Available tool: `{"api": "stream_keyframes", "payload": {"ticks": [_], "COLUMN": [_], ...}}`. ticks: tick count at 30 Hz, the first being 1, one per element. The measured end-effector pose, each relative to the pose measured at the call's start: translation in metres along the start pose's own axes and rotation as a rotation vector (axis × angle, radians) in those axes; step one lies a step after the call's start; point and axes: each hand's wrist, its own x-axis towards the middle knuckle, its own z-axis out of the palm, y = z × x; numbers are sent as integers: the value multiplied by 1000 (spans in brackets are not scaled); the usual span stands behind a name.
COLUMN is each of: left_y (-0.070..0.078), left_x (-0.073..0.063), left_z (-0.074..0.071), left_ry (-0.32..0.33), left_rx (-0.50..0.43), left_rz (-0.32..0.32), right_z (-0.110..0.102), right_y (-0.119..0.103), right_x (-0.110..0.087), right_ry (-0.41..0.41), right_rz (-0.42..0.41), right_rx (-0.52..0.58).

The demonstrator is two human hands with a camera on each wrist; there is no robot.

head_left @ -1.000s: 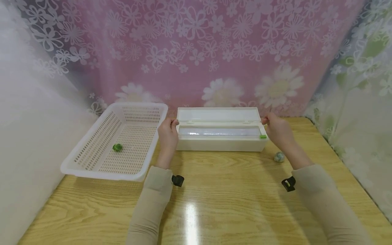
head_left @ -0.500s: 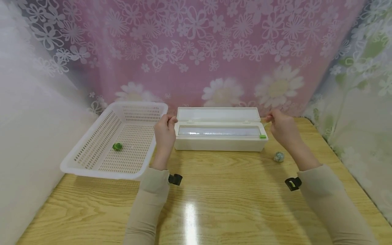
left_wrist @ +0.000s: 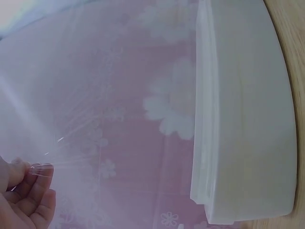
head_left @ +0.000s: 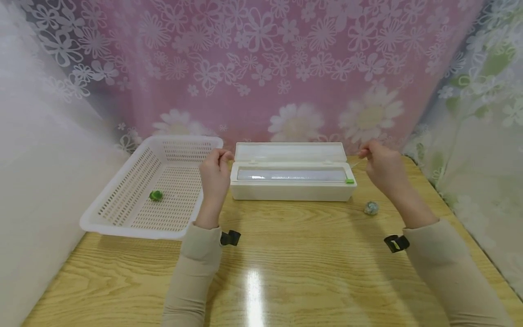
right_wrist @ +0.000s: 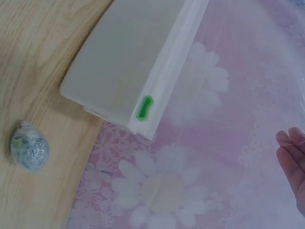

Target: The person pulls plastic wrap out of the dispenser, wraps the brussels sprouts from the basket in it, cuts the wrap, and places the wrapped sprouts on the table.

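A cream-coloured cling film dispenser box (head_left: pixel 293 192) stands on the table with its lid tipped back, a roll of film (head_left: pixel 292 175) showing in its window. Clear cling film (left_wrist: pixel 76 129) spans the space between my hands, with creases fanning from the left fingertips. My left hand (head_left: pixel 214 185) pinches one corner of it off the box's left end. On the other side, my right hand (head_left: pixel 386 170) pinches the opposite corner, beyond the box's right end. A green slide cutter (right_wrist: pixel 145 108) sits at the right end of the box's edge.
A white slotted basket (head_left: pixel 122 234) stands on the left, with a small green vegetable (head_left: pixel 155 195) inside. One small film-wrapped ball (head_left: pixel 371 208) lies on the wooden table (head_left: pixel 302 268) right of the box. A floral curtain (head_left: pixel 261 100) hangs behind.
My hands have drawn apart, the left moving left and the right moving right and slightly up, both away from the box's ends. The box, basket and wrapped ball have stayed in place.
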Motion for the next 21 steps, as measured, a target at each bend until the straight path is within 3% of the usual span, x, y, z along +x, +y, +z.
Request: {"api": "stream_keyframes", "payload": {"ticks": [11,21], "left_y": [11,17], "left_x": [7,3], "left_z": [-10,-21], "left_ry": [35,-14], "left_rx": [-21,-13], "left_rz": [56,53], "right_z": [-14,-20], "right_y": [-5,-16], "right_x": [5,-2], "right_ry": [51,85], "right_rz": [-39,-55], "right_rx": [-6,9]}}
